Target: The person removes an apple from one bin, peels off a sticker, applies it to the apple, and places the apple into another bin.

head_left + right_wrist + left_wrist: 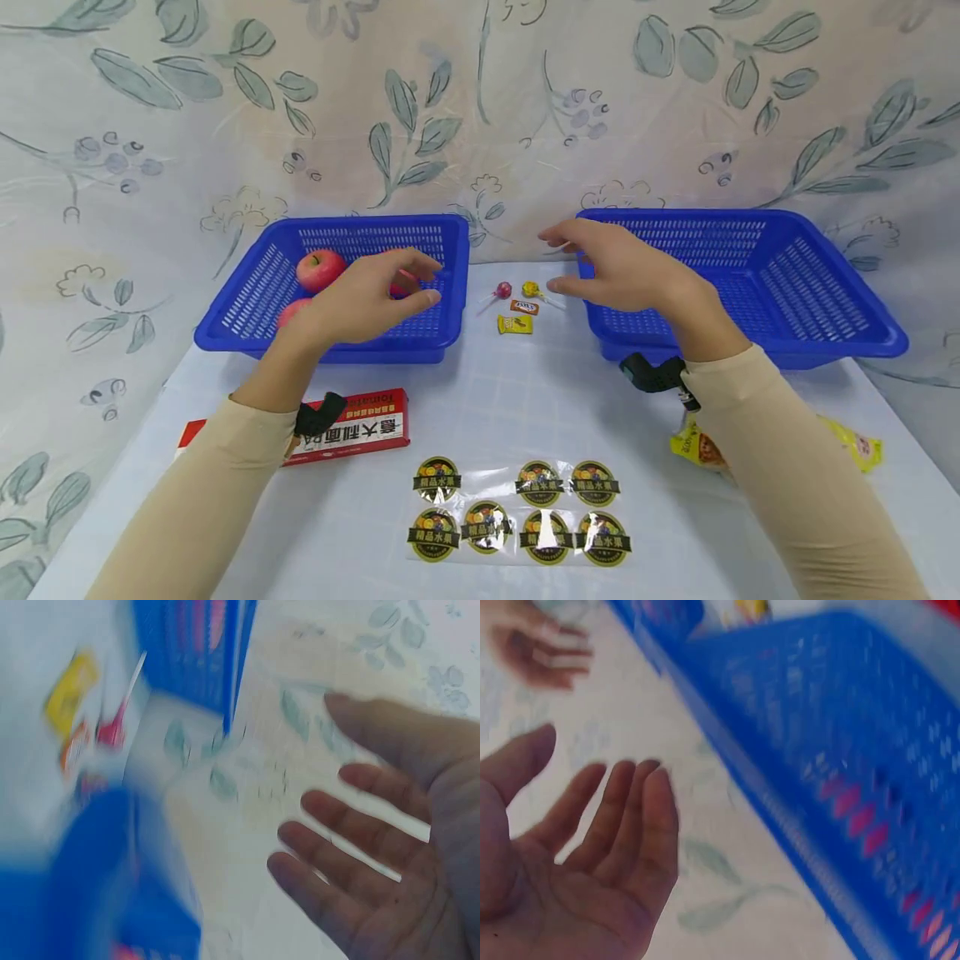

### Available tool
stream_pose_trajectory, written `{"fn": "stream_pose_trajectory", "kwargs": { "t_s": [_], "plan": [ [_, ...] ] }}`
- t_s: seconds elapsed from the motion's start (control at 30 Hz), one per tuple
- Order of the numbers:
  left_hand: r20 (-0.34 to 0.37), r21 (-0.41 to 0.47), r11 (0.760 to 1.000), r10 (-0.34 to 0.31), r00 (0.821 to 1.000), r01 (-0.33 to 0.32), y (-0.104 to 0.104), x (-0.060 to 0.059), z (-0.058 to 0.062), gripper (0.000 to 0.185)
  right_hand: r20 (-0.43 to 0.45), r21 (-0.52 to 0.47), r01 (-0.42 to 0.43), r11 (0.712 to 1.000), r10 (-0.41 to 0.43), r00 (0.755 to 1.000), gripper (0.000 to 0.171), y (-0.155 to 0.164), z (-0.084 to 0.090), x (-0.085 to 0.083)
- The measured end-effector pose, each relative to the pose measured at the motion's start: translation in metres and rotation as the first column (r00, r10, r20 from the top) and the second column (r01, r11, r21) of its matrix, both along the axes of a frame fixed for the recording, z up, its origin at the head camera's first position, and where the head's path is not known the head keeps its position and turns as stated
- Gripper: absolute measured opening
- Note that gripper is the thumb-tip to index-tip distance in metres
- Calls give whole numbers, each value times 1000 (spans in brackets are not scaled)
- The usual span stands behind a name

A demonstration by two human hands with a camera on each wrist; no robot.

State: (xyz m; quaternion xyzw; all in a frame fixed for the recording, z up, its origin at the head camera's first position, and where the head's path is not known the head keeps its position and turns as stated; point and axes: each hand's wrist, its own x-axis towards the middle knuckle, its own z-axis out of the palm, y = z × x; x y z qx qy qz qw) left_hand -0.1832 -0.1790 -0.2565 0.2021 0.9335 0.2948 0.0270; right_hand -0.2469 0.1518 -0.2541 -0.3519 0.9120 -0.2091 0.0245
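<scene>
My left hand (367, 296) hovers above the blue plastic basket (454, 292) on the left, palm turned inward, fingers loosely bent and holding nothing. Red apples (320, 268) lie in that basket, partly hidden behind the hand. Over the near left side of the other blue basket (795, 220) is my right hand (630, 262), its relaxed fingers pointing left and thumb apart. In the right wrist view the right hand (390, 840) has spread fingers with nothing between them. The left wrist view likewise shows an empty left palm (592, 855).
Between the baskets lie a red lollipop (503, 290), a yellow lollipop (531, 288), a brown candy (524, 307) and a yellow candy (515, 324). A red pasta box (367, 429) is under the left forearm, a yellow snack packet (697, 444) under the right. Round fruit stickers (487, 526) lie in front.
</scene>
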Motion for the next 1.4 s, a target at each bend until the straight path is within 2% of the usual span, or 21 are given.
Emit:
{"fn": "stream_pose_trajectory", "kwargs": {
  "t_s": [0.13,0.33,0.47,0.7,0.93,1.07,1.17,1.3,1.4],
  "plan": [
    [53,-46,999,24,998,-22,-21,-6,13,38,40,-102,-23,995,27,999,63,-21,-12,9],
    [76,-106,991,89,993,-81,-45,-10,23,41,97,-205,-111,972,133,986,59,-51,-33,13],
    [62,-145,985,103,993,-93,-55,-16,27,46,150,-250,-104,963,144,978,58,-67,-47,16],
    [44,-223,967,140,989,-127,-68,-30,30,56,219,-304,-74,950,146,965,68,-86,-64,24],
    [3,-244,961,133,991,-129,-72,-47,35,58,189,-305,-70,950,133,973,73,-97,-77,32],
    [-26,-234,964,122,992,-125,-71,-64,33,60,159,-296,-63,953,114,981,78,-100,-86,33],
    [-29,-221,969,103,994,-107,-71,-78,27,62,139,-292,-62,954,107,984,80,-102,-91,33],
    [6,-212,973,96,995,-93,-71,-94,17,67,130,-288,-48,956,89,987,80,-103,-92,36],
    [50,-208,975,95,994,-82,-71,-104,9,70,167,-280,-46,959,96,981,81,-102,-93,38]
  ]
}}
